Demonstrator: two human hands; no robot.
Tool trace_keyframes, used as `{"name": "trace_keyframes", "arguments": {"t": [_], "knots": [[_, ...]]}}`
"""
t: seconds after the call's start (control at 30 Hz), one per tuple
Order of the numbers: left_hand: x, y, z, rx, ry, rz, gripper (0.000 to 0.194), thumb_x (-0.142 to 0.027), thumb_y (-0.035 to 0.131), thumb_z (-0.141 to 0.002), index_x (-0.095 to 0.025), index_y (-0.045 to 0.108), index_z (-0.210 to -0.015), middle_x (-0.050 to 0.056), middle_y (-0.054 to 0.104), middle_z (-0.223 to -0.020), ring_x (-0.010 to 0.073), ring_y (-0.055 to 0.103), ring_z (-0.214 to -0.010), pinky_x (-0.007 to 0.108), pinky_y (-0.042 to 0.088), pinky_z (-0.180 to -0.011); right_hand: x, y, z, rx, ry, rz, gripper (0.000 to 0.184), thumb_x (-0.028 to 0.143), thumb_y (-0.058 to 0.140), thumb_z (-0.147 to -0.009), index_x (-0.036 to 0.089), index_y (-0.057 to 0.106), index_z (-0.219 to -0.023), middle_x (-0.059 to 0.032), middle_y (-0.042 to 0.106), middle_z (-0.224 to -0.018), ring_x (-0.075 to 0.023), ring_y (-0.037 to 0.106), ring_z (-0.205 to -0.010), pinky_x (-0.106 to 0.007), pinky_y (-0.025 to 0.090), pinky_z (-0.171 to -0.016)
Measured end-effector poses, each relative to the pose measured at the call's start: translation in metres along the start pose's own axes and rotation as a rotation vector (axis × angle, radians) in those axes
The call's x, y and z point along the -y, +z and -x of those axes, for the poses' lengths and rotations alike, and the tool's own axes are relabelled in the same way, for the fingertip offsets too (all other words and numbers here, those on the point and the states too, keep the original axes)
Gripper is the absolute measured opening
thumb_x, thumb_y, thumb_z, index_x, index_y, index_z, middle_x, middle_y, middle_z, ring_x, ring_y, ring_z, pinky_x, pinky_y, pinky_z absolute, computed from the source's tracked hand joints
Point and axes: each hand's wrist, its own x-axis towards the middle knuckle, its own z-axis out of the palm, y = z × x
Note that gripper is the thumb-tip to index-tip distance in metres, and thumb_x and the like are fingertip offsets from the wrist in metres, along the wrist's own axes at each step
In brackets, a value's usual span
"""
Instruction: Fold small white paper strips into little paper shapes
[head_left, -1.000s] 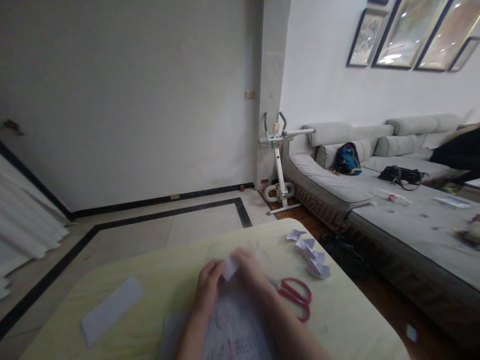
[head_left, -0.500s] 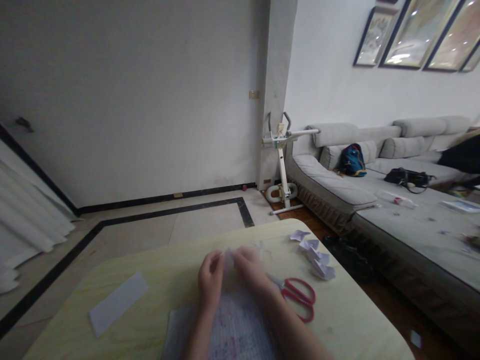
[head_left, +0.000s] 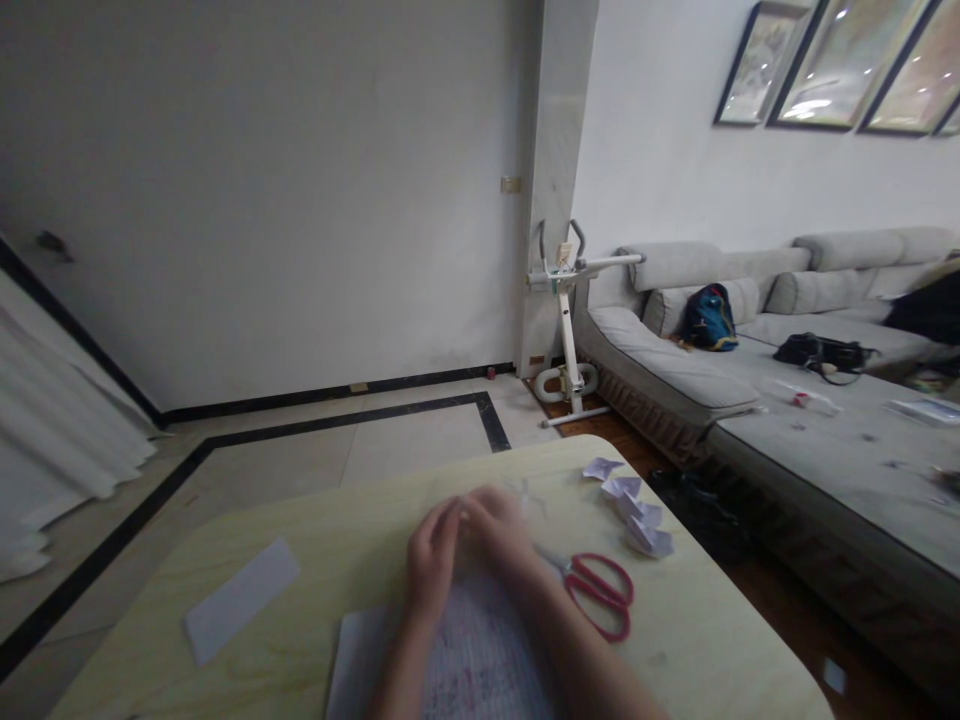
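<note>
The person's left hand and right hand meet, fingers curled and pinching at a small pale piece, probably paper, mostly hidden between the fingertips. A flat white paper strip lies left of the left hand, the nearer one, its long axis slanting away rightward. Red-handled metal scissors lie beside the right forearm, blades toward the right wrist; folded white paper pieces sit beyond, rightward.

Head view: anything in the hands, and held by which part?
The left hand and right hand meet at the fingertips, perhaps pinching a small pale piece; fingers and blur hide which part is held.
</note>
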Motion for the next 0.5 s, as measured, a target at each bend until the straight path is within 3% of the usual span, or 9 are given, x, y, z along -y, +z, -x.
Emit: {"name": "trace_keyframes", "arguments": {"t": [0.17,0.27,0.5], "knots": [[0.0006,-0.0005,-0.0063,-0.049,-0.168,0.356,0.034,-0.041,0.063,-0.07,-0.011,0.067,-0.086,0.007,0.069,-0.077,0.0186,0.064,-0.066,0.026,0.049,-0.057,-0.0053,0.0015,-0.0008,-0.141,-0.033,0.111,0.017,0.027,0.062,-0.069,0.016,0.061,-0.082,0.0029,0.053,-0.06,-0.0114,0.049,-0.055,-0.022,0.039,-0.052],[0.0031,0.0012,-0.0089,-0.054,-0.253,0.561,0.035,-0.04,0.065,-0.065,-0.009,0.067,-0.08,0.008,0.069,-0.074,0.0176,0.063,-0.062,0.024,0.047,-0.052,-0.0039,0.0019,0.0004,-0.147,-0.038,0.149,0.018,0.026,0.061,-0.069,0.017,0.061,-0.085,0.0039,0.051,-0.058,-0.011,0.047,-0.054,-0.021,0.038,-0.051],[0.0029,0.0022,-0.0071,-0.022,-0.311,0.539,0.036,-0.038,0.067,-0.064,-0.008,0.067,-0.083,0.01,0.07,-0.077,0.0212,0.065,-0.069,0.027,0.049,-0.058,-0.0031,0.0012,-0.0004,-0.129,-0.037,0.211,0.011,0.025,0.057,-0.07,0.015,0.062,-0.073,0.0012,0.055,-0.059,-0.0121,0.05,-0.057,-0.022,0.039,-0.053]]}}
